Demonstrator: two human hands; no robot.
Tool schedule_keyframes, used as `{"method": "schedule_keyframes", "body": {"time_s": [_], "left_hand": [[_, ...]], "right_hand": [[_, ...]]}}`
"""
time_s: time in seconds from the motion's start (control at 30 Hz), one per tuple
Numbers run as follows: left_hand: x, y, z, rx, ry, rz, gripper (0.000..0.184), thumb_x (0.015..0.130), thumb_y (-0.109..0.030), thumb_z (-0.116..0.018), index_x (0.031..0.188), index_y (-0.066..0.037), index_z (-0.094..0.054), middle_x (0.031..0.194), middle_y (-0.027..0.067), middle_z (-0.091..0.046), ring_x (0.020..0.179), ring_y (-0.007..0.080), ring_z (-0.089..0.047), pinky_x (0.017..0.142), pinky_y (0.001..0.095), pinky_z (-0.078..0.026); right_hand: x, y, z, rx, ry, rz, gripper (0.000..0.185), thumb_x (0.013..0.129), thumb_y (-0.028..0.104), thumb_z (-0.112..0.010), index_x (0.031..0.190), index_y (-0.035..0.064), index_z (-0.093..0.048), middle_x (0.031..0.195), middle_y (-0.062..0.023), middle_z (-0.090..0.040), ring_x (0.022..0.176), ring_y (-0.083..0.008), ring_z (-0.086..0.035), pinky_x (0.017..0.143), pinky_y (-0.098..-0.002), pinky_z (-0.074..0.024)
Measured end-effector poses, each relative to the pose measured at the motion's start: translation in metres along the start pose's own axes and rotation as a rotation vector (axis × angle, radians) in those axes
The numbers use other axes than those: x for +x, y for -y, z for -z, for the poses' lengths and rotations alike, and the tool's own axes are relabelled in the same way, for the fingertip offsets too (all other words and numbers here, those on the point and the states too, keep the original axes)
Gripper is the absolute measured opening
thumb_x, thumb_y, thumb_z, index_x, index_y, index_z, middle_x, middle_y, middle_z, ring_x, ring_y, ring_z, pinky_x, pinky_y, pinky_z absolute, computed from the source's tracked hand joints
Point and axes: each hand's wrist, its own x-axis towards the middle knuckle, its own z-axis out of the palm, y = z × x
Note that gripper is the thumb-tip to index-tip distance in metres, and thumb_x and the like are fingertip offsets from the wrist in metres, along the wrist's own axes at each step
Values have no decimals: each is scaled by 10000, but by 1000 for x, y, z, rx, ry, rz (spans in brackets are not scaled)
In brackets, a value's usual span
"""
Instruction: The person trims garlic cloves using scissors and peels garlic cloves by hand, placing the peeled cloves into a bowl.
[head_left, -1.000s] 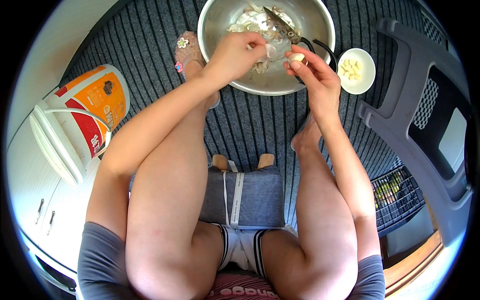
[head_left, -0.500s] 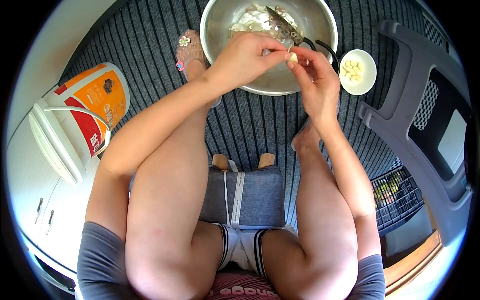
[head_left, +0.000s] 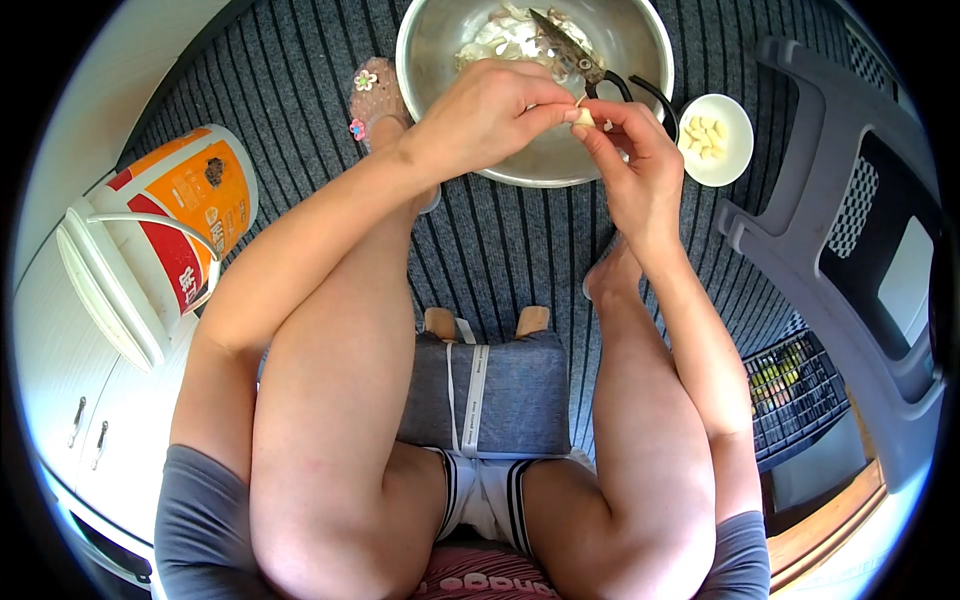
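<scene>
Over the near side of a steel bowl (head_left: 545, 172), my two hands meet at a pale garlic clove (head_left: 584, 118). The thumb and fingers of my right hand (head_left: 640, 150) pinch the clove. My left hand (head_left: 495, 112) is closed, its thumb and fingertip at the clove's left side, where a thin strip of skin sticks up. Whitish garlic skins (head_left: 505, 40) lie inside the bowl. A pair of scissors (head_left: 590, 70) rests there too, blades open to the upper left and black handles over the right rim. Several peeled cloves sit in a small white bowl (head_left: 738, 165) to the right.
A grey plastic stool (head_left: 790, 240) stands on the right, with a black basket (head_left: 795, 400) below it. An orange and white bucket (head_left: 190, 200) is at the left by white cabinet doors (head_left: 90, 400). Striped grey matting (head_left: 500, 260) covers the floor.
The hands stay at nearly the same spot with the clove. A thin strip of skin now stands out more from its top. The view has shifted slightly.
</scene>
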Motion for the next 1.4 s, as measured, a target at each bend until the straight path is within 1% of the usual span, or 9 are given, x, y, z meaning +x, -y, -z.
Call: {"method": "schedule_keyframes", "body": {"time_s": [0.3, 0.4, 0.5, 0.6, 0.7, 0.87, 0.9, 1.1, 1.4], "left_hand": [[-1, -5, -2, 9, 7, 5, 159, 842, -136, -635, 925, -10, -685, 816, 91, -641, 725, 250, -603, 633, 322, -475], [0, -6, -4, 15, -27, 6, 168, 830, -147, -642, 920, -13, -687, 775, 91, -633, 657, 202, -578, 584, 300, -453], [2, -13, -7, -100, -103, 167, 185, 775, -192, -637, 802, -11, -670, 715, 114, -634, 625, 262, -606, 578, 343, -468], [2, -16, -9, -157, -82, 308, 140, 810, -143, -632, 857, -17, -671, 672, 18, -593, 599, 59, -502, 547, 238, -407], [3, -14, -12, -331, -108, 416, 124, 818, -128, -623, 839, -11, -658, 673, -23, -581, 616, 29, -495, 544, 219, -397], [-1, 0, -18, -288, -116, 487, 134, 833, -133, -623, 856, -7, -661, 678, -27, -581, 612, 25, -487, 532, 213, -383], [-1, -1, -17, -264, -103, 510, 138, 839, -139, -627, 864, -9, -665, 677, -24, -581, 605, 28, -482, 527, 216, -379], [3, -13, -12, -122, -142, 182, 193, 859, -196, -654, 941, -26, -695, 705, 16, -588, 556, 67, -447, 505, 252, -367], [1, -12, -10, -201, -80, 253, 189, 823, -180, -681, 931, -26, -700, 762, 53, -624, 630, 92, -519, 552, 247, -413]], "right_hand": [[-4, 3, 5, -15, 21, 4, 173, 818, 24, -664, 990, 16, -659, 877, -92, -637, 751, -179, -650, 674, -262, -520], [-5, 5, 5, -21, 18, -7, 171, 821, 24, -660, 992, 16, -659, 879, -92, -639, 757, -184, -653, 678, -262, -521], [-7, 5, 3, -4, 4, -7, 169, 823, 23, -657, 992, 21, -660, 868, -90, -638, 762, -170, -652, 679, -258, -521], [-9, -1, 0, 84, -1, -74, 180, 824, 17, -658, 1004, 14, -654, 860, -73, -640, 782, -142, -650, 697, -253, -522], [-6, -3, -2, 348, -16, -187, 206, 835, 7, -654, 1039, -4, -634, 869, -50, -640, 813, -125, -646, 726, -252, -526], [-2, -6, -2, 746, -144, -259, 224, 865, -11, -623, 1086, -6, -591, 935, -56, -647, 863, -132, -637, 774, -256, -535], [-1, -7, -1, 713, -150, -249, 227, 862, -13, -626, 1086, -2, -590, 940, -58, -647, 864, -127, -634, 774, -252, -531], [-4, -12, -2, 555, -93, -212, 226, 836, -18, -662, 1048, 4, -587, 933, -48, -649, 852, -88, -612, 758, -211, -494], [-4, -9, -3, 257, -101, -100, 192, 817, 33, -696, 979, -14, -605, 874, -57, -652, 757, -94, -634, 694, -213, -519]]}}
